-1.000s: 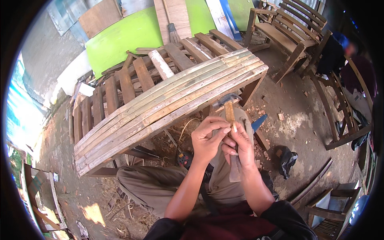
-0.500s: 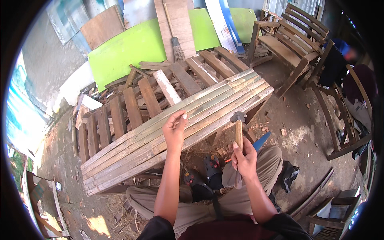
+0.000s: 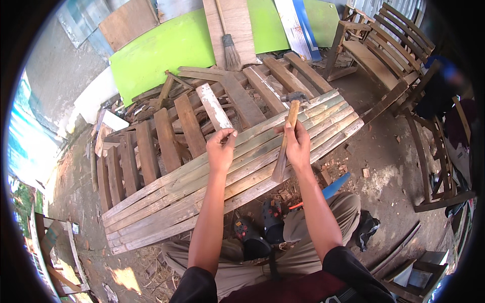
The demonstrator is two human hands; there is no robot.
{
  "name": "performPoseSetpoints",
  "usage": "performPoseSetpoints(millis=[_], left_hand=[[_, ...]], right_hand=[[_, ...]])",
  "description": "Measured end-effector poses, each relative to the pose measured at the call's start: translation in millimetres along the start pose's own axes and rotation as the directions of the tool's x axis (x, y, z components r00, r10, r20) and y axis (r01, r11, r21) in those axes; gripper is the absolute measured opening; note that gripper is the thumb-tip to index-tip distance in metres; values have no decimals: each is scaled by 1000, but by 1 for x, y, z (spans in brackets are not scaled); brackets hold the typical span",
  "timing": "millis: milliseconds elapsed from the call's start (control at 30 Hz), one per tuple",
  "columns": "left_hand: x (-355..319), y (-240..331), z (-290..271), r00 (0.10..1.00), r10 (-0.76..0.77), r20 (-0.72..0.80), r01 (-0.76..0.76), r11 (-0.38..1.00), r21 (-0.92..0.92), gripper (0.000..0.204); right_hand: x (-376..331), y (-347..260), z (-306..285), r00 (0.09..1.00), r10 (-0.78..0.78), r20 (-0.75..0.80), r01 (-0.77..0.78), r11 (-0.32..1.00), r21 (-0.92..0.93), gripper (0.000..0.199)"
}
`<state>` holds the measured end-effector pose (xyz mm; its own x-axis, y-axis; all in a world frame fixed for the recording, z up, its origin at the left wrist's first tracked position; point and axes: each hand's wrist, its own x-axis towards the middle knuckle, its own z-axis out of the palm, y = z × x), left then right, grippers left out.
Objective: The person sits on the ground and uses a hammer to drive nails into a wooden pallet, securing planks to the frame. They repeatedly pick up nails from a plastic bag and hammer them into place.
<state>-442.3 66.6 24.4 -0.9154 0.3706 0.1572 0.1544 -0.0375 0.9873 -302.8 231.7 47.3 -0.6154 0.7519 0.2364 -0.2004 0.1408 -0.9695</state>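
A hammer (image 3: 281,165) with a wooden handle and dark metal head is gripped partway along its handle by my right hand (image 3: 297,146), above the slats, its head pointing away from me. My left hand (image 3: 221,151) is over the far edge of the slats with thumb and fingers pinched together; whatever is between them is too small to make out. Under both hands lie several long, weathered bamboo slats (image 3: 197,188), side by side on a wooden frame. Shorter brown crosspieces (image 3: 164,139), one with flaking white paint (image 3: 212,107), stick out beyond their far edge.
A blue saw-like blade (image 3: 336,186) with an orange part lies by my right knee. A broom (image 3: 231,53) leans on a board against the green panel (image 3: 161,58). Wooden benches (image 3: 374,65) stand at the right, near another person (image 3: 434,91). Wood scraps litter the ground.
My right hand has lifted the hammer forward and up, from over my knee to above the slats. My left hand stays pinched near the far edge; the view has shifted slightly.
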Motion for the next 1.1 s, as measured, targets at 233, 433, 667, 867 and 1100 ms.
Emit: performPoseSetpoints(millis=[233,433,667,867,1100], left_hand=[[4,16,16,990,-3,140,-15,992,126,12],[29,16,53,947,153,282,-246,911,332,12],[34,17,54,969,20,247,-83,965,250,10],[33,15,54,955,62,290,-162,929,333,13],[35,16,54,947,87,309,-190,928,320,12]], right_hand=[[16,-1,0,1000,4,15,0,963,-271,36],[13,1,4,999,0,-50,-10,979,-203,36],[13,-2,2,998,49,-39,-56,974,-218,38],[13,6,2,998,38,-41,-43,989,-141,33],[15,10,1,999,-4,-37,4,1000,11,33]])
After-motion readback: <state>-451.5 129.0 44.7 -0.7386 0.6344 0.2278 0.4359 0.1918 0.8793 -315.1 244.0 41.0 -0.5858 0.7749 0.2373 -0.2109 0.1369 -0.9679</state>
